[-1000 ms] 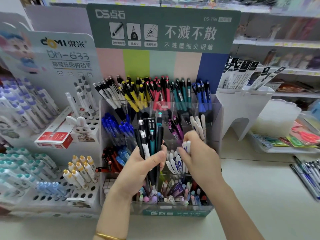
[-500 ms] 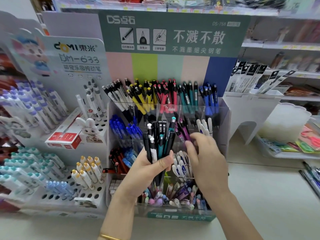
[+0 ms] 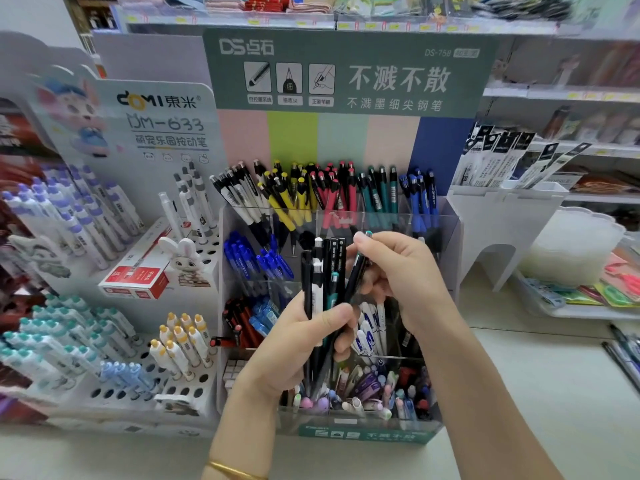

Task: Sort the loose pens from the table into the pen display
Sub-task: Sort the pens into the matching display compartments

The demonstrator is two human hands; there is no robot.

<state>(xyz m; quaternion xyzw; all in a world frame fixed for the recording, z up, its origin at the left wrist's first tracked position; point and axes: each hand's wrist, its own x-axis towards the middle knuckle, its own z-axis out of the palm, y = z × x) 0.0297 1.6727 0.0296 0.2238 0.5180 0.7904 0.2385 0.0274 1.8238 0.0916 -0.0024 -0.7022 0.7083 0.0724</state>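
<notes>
Left hand [image 3: 298,341] fingers wrapped round bundle of pens [image 3: 327,265], upright, kept as stock for sorting. Right hand [image 3: 405,275] fingers pinched teal-capped pen [image 3: 357,270], tilted out of bundle, likely for teal row. Pens slim, smooth plastic. Pen display [image 3: 446,230] clear, rigid, just behind fingers. More loose pens [image 3: 623,355] on desk [image 3: 519,393], well right of fingers.

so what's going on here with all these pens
A person is sorting pens. The left hand grips a bundle of pens upright in front of the pen display. The right hand pinches one teal-tipped black pen in that bundle. More loose pens lie on the table at right.
</notes>
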